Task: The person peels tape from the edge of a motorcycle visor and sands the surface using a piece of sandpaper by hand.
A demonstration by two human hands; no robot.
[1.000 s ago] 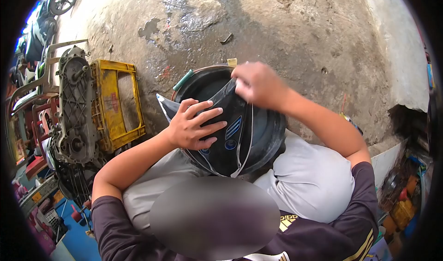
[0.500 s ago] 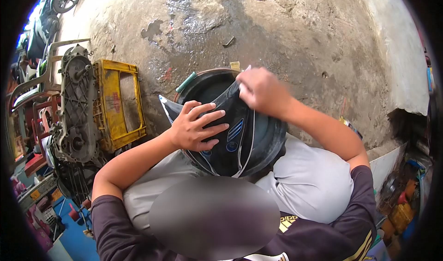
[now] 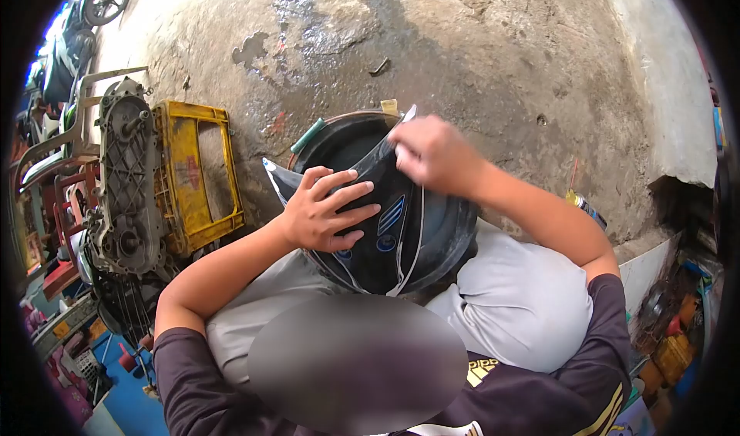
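Observation:
A black plastic motorcycle body panel (image 3: pixel 368 239) with blue stripes and pale edges lies across a round black tub (image 3: pixel 455 232) between my knees. My left hand (image 3: pixel 327 210) rests on the panel's left part, fingers spread and pressed flat. At the panel's upper right arm, my right hand (image 3: pixel 433 152) is closed, its fingers bunched against the surface just below the pale tip. Motion blurs that hand, and whatever it may hold is hidden. The tub's wire handle has a green grip (image 3: pixel 307 136) at the upper left.
A yellow plastic crate (image 3: pixel 199 178) stands left, beside a grey engine casing (image 3: pixel 126 178). A small can (image 3: pixel 587 209) sits by my right forearm. Wet concrete floor (image 3: pixel 493 58) stretches ahead; a pale wall (image 3: pixel 671 82) rises at right. Motorcycles (image 3: pixel 77 47) are at upper left.
My right hand has shifted slightly left and down along the panel's edge, showing more of the pale tip. My left hand stays in place.

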